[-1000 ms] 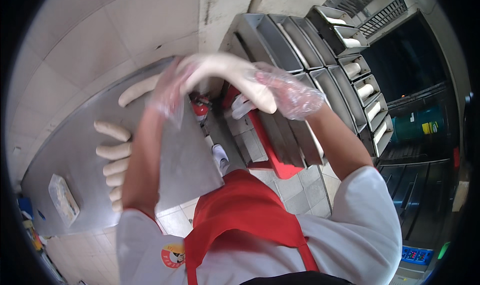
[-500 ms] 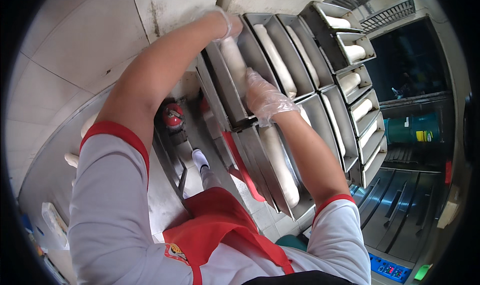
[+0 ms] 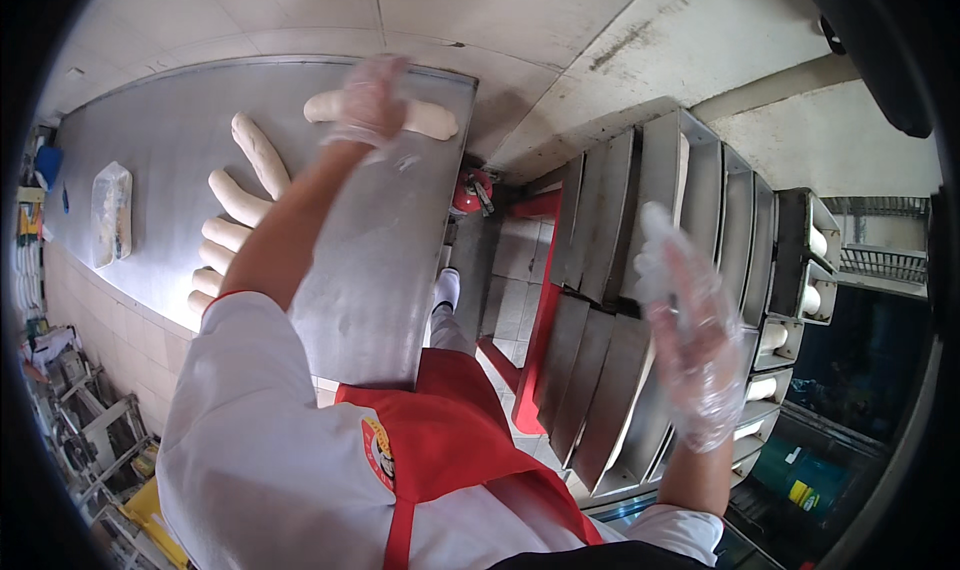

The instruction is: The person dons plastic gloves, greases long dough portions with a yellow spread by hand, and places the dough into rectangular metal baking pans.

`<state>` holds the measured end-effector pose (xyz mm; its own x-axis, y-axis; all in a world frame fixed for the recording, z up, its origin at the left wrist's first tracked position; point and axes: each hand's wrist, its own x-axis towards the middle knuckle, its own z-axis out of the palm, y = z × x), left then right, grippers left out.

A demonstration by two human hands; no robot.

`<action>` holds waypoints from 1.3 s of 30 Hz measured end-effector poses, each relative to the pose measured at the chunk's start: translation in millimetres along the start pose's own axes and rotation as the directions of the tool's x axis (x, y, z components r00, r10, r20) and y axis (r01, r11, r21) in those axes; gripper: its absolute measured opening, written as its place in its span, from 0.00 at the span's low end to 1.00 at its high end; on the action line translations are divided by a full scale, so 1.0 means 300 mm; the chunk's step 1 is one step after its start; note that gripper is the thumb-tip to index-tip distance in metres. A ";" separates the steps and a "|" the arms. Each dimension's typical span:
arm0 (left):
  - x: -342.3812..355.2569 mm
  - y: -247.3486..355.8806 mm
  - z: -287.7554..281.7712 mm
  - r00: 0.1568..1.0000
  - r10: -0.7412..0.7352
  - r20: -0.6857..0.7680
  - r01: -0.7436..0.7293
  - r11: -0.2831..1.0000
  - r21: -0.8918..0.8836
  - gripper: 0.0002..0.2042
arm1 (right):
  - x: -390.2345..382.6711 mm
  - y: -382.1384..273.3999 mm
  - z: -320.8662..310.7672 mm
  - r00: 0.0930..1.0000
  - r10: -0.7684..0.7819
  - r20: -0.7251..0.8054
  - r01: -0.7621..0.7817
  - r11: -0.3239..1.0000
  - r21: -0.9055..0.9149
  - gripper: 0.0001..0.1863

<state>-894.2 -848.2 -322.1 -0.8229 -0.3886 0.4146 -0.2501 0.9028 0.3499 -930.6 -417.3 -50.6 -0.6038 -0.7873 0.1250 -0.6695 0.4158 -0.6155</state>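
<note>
A smooth, pale dough log (image 3: 432,121) lies near the far edge of the steel table (image 3: 375,230). My left hand (image 3: 370,102), in a clear plastic glove, is over its middle and hides that part; its fingers are smeared, so their grip does not show. Several more dough logs (image 3: 262,156) rest in a row nearer the left forearm. On the right side, my gloved right hand (image 3: 697,335) is raised in front of the stacked metal loaf pans (image 3: 612,205). Its fingers are stretched out and it holds nothing.
A clear plastic container (image 3: 112,215) stands at the table's left. Between table and pans, a red fire extinguisher (image 3: 470,191) is on the floor beside a red stand (image 3: 540,360). A tiled wall (image 3: 480,15) runs behind. Beyond the pans is a green bin (image 3: 800,480).
The view has swung left from the pans to the table. My left hand has left the dough in a pan and is over a dough log on the table. My right hand has come off the pan.
</note>
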 end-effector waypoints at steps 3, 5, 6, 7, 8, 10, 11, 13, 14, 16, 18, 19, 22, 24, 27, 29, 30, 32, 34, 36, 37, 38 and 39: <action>-0.117 -0.291 -0.025 0.972 -0.217 0.093 0.185 0.945 0.269 0.33 | -0.035 -0.087 0.138 0.985 -0.098 0.142 0.109 0.992 -0.071 0.28; -0.103 -0.314 -0.084 0.840 -0.302 0.452 0.241 0.952 0.189 0.33 | -0.082 -0.104 0.244 0.979 -0.059 0.198 0.075 0.994 -0.076 0.30; -0.115 -0.373 -0.091 0.871 -0.292 0.395 0.249 0.956 0.157 0.28 | -0.084 -0.119 0.313 0.969 -0.002 0.246 0.016 0.998 -0.054 0.32; -0.119 -0.354 -0.122 0.858 -0.265 0.440 0.228 0.964 0.135 0.28 | -0.066 -0.114 0.392 0.957 0.070 0.281 -0.061 0.997 -0.042 0.34; -0.100 -0.274 -0.165 0.844 -0.231 0.485 0.207 0.973 0.103 0.28 | -0.046 -0.113 0.467 0.938 0.148 0.315 -0.143 0.989 -0.041 0.36; -0.084 -0.038 -0.350 0.838 -0.113 0.534 0.091 0.994 0.069 0.27 | -0.011 -0.094 0.652 0.950 0.256 0.178 -0.282 0.949 0.141 0.41; -0.118 0.116 -0.515 0.843 -0.020 0.537 -0.011 0.998 0.054 0.27 | 0.023 -0.019 0.751 0.968 0.248 0.047 -0.252 0.962 0.109 0.44; -0.242 0.237 -0.748 0.882 0.127 0.453 -0.064 0.986 -0.151 0.27 | 0.127 -0.006 0.859 0.983 0.098 -0.153 -0.089 0.994 0.066 0.46; -0.327 0.244 -0.827 0.936 0.169 0.310 -0.082 0.958 -0.274 0.27 | 0.161 -0.044 0.889 0.974 -0.022 -0.225 0.034 0.998 0.049 0.45; -0.503 0.231 -0.939 0.984 0.173 0.050 -0.133 0.886 -0.444 0.26 | 0.166 -0.105 0.942 0.990 -0.081 -0.117 0.105 0.972 0.210 0.42; -0.694 0.199 -1.020 0.982 0.123 -0.141 -0.181 0.820 -0.544 0.26 | 0.117 -0.147 0.972 0.964 -0.035 0.264 -0.112 0.845 0.522 0.37; -0.810 0.187 -1.039 0.999 -0.040 -0.035 0.015 0.841 -0.540 0.25 | 0.099 -0.172 0.968 0.954 -0.239 0.182 0.163 0.922 0.351 0.32; -1.219 0.149 -0.841 0.875 -0.474 0.093 0.459 0.755 -0.468 0.25 | 0.035 -0.144 1.038 0.847 -0.470 0.251 0.503 0.860 -0.088 0.31; -1.413 0.260 -0.639 0.792 -0.560 0.244 0.607 0.765 -0.214 0.36 | -0.075 -0.087 1.138 0.799 -0.504 0.329 0.589 0.767 -0.254 0.31; -1.517 0.450 -0.461 0.787 -0.582 0.206 0.517 0.804 0.295 0.37 | -0.254 -0.108 1.240 0.706 -0.566 0.425 0.640 0.767 -0.042 0.31; -1.465 0.405 -0.393 0.769 -0.631 0.105 0.585 0.760 0.283 0.38 | -0.269 -0.093 1.329 0.752 -0.512 0.415 0.604 0.788 -0.122 0.32; -1.412 0.355 -0.358 0.756 -0.653 0.049 0.618 0.737 0.274 0.38 | -0.252 -0.082 1.369 0.772 -0.488 0.408 0.587 0.793 -0.164 0.33; -1.262 0.217 -0.370 0.786 -0.618 -0.009 0.576 0.727 0.373 0.38 | -0.013 -0.095 1.434 0.828 -0.464 0.314 0.557 0.740 -0.376 0.34; -1.149 0.096 -0.361 0.827 -0.539 -0.160 0.542 0.689 0.481 0.36 | 0.219 -0.131 1.481 0.864 -0.503 0.040 0.461 0.755 -0.466 0.34; -1.175 0.131 -0.351 0.828 -0.555 -0.081 0.508 0.682 0.526 0.36 | 0.227 -0.125 1.476 0.807 -0.574 0.136 0.561 0.675 -0.478 0.32; -1.166 0.135 -0.353 0.834 -0.549 -0.052 0.484 0.683 0.548 0.35 | 0.236 -0.122 1.468 0.774 -0.610 0.169 0.604 0.631 -0.487 0.31; -1.232 0.215 -0.347 0.804 -0.591 0.064 0.518 0.749 0.414 0.36 | 0.151 -0.072 1.448 0.724 -0.630 0.280 0.687 0.621 -0.378 0.30; -1.308 0.287 -0.322 0.808 -0.580 0.106 0.519 0.785 0.338 0.36 | 0.029 0.001 1.407 0.651 -0.663 0.369 0.757 0.597 -0.265 0.30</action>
<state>-543.6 -635.9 -373.6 -0.5737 -0.8179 0.0434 -0.7959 0.5692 0.2062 -753.4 -616.3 -378.1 0.2101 -0.9565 0.2025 -0.9716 -0.2274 -0.0660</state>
